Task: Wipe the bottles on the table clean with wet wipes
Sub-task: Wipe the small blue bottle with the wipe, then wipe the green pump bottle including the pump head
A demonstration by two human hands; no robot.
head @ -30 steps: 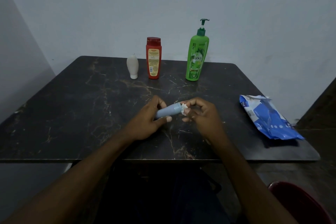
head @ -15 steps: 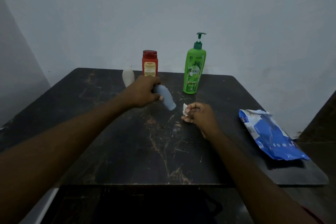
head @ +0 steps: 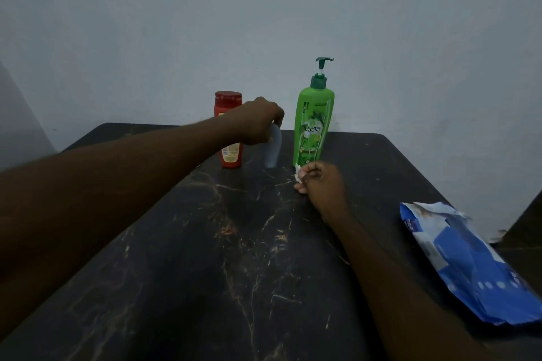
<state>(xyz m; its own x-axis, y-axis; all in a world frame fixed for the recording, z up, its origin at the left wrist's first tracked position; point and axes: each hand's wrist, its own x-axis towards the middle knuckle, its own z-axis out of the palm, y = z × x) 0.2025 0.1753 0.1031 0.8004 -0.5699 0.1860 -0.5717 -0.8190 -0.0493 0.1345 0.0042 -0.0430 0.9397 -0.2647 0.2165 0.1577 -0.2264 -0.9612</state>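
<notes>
My left hand (head: 258,123) grips the top of a small pale blue tube (head: 272,152), which stands upright on the dark marble table (head: 205,243) between a red bottle (head: 230,132) and a tall green pump bottle (head: 313,123). My right hand (head: 318,182) rests on the table just in front of the green bottle, fingers closed on a crumpled white wet wipe (head: 298,171). My left forearm hides the lower left part of the red bottle. The small white bottle is hidden behind my left arm.
A blue and white pack of wet wipes (head: 469,261) lies near the table's right edge. The bottles stand in a row at the table's far edge, close to a plain pale wall. The table's right rear corner is near the pack.
My left hand carried the blue tube from the table's middle to the back row and stood it upright between the red and green bottles. My right hand kept the wipe and moved slightly forward.
</notes>
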